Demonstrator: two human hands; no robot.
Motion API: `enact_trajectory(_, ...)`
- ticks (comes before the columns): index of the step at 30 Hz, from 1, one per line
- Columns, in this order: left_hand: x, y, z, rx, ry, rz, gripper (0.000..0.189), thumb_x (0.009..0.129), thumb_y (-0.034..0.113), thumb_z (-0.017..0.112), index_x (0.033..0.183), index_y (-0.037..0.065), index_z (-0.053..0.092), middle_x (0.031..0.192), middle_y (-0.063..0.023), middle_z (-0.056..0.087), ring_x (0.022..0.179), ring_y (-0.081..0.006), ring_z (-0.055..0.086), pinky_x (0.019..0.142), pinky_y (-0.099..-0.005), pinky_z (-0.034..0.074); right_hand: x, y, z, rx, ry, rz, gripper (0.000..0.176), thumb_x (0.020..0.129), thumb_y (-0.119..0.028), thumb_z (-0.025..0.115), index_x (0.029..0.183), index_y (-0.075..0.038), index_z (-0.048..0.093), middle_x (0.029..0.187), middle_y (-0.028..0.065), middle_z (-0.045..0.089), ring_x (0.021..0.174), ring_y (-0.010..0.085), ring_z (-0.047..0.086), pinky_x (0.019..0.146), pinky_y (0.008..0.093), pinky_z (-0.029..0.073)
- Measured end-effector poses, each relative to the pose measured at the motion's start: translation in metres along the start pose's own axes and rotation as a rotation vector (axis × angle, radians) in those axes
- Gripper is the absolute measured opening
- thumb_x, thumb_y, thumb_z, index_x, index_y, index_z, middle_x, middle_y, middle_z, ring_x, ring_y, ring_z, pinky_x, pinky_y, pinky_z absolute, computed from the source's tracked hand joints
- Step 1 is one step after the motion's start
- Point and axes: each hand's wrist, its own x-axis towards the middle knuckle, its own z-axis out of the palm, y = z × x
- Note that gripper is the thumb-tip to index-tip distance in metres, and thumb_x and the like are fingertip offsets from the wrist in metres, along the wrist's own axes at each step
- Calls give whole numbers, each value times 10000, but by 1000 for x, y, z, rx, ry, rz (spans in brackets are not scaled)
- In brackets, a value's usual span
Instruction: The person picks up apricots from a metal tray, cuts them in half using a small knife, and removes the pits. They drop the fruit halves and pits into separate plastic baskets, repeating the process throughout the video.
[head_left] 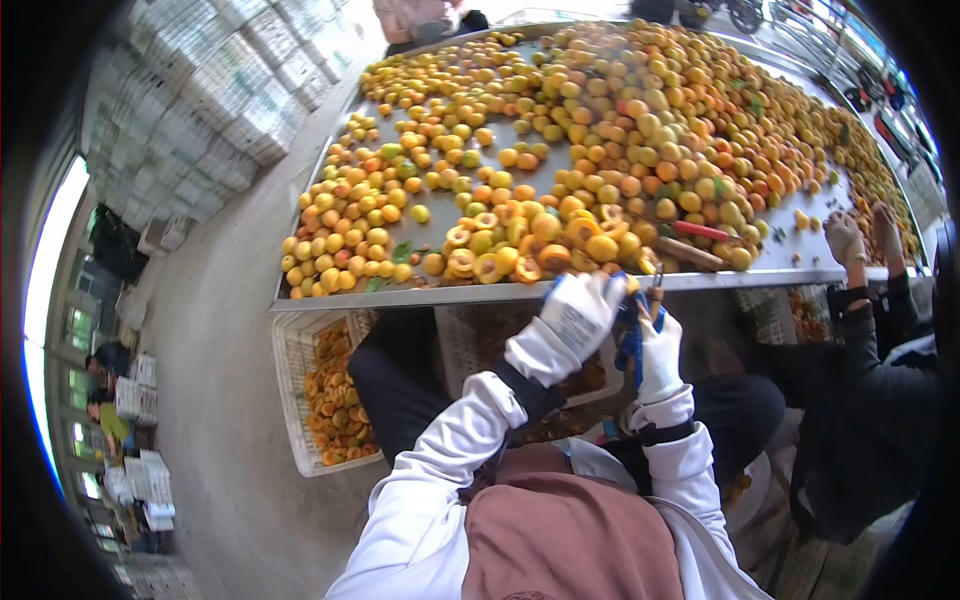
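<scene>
Both my hands wear white gloves with blue palms and meet just off the table's near edge. My left hand [580, 312] is closed, its fingertips around a yellow-orange apricot [632, 284] that is mostly hidden. Close beside it, my right hand [656, 350] is wrapped around a small tool [656, 292] with a slim brownish upper part standing up from the fist; its exact kind is unclear. Just beyond my hands, halved apricots [555, 257] lie cut side up along the metal table's rim [430, 297], in front of a large heap of whole apricots [690, 130].
A red-handled tool [700, 230] and a wooden handle [690, 252] lie among the fruit. A white crate [290, 390] of apricot pieces stands at lower left, another crate [455, 350] under the table. At right, a co-worker's gloved hand [845, 238] rests near the table edge. Stacked crates [190, 110] rise behind left.
</scene>
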Motion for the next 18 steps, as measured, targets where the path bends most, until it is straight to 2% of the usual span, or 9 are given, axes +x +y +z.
enact_trajectory(3, -19, 7, -20, -101, 36, 7, 277, 875, 187, 661, 1118, 58, 622, 964, -130, 623, 807, -283, 630, 708, -399, 503, 1, 18, 5, -2, 30, -69, 178, 997, -148, 607, 1079, -7, 678, 704, -24, 607, 530, 50, 523, 470, 225, 417)
enact_trajectory(5, -29, 5, -37, -382, 117, -99, 308, 866, 159, 679, 1144, 44, 614, 1025, -163, 632, 886, -322, 640, 776, -429, 521, -8, 12, 17, 46, 12, -135, 197, 1007, -156, 593, 1106, -9, 680, 716, -20, 620, 524, 52, 531, 468, 220, 408)
enact_trajectory(7, -45, 5, -42, -641, 234, -328, 421, 854, 144, 716, 1236, 35, 576, 1113, -202, 629, 999, -372, 634, 890, -456, 520, -17, 3, 17, 34, -53, -49, 202, 1011, -171, 589, 1105, -15, 677, 720, -18, 620, 517, 54, 534, 459, 217, 390)
enact_trajectory(9, -50, 5, -37, -725, 364, -528, 485, 906, 133, 705, 1341, 33, 514, 1193, -169, 628, 1109, -341, 629, 970, -421, 504, -23, 0, 26, -73, -60, -78, 202, 1018, -171, 577, 1094, -11, 674, 709, -19, 614, 492, 54, 515, 439, 215, 360)
enact_trajectory(11, -68, 13, 20, -1576, 423, -854, 475, 970, 147, 657, 1390, 29, 469, 1246, -125, 616, 1168, -264, 610, 1014, -359, 481, -22, 10, 28, -131, -138, -93, 198, 1018, -134, 567, 1129, 1, 659, 761, 1, 636, 573, 60, 569, 512, 208, 422)
enact_trajectory(13, -79, 10, 48, -1927, 385, -827, 393, 1009, 142, 601, 1370, 29, 495, 1264, -89, 611, 1171, -200, 592, 1011, -318, 475, -18, 29, 37, -28, -208, -126, 216, 1008, -82, 561, 1184, 19, 636, 882, 38, 671, 725, 96, 636, 641, 235, 498)
enact_trajectory(15, -77, 11, 15, -1708, 232, -809, 350, 1007, 141, 601, 1334, 36, 531, 1229, -96, 630, 1139, -182, 597, 1008, -312, 476, -5, 56, 30, -61, -294, -120, 283, 975, -74, 564, 1236, 27, 608, 1061, 63, 686, 893, 134, 661, 800, 269, 535)
enact_trajectory(17, -80, 11, 15, -2017, 351, -788, 292, 1015, 141, 579, 1290, 43, 565, 1157, -71, 650, 1090, -171, 607, 994, -303, 482, 2, 65, 26, -87, -329, -75, 311, 966, -95, 579, 1252, 28, 587, 1059, 84, 684, 891, 161, 673, 797, 278, 543)
enact_trajectory(18, -80, 14, 14, -2042, 351, -904, 269, 1018, 176, 572, 1254, 47, 586, 1125, -60, 656, 1056, -167, 615, 979, -299, 486, -4, 55, 33, -71, -364, -32, 311, 967, -108, 583, 1248, 24, 585, 1056, 86, 683, 892, 164, 673, 798, 282, 543)
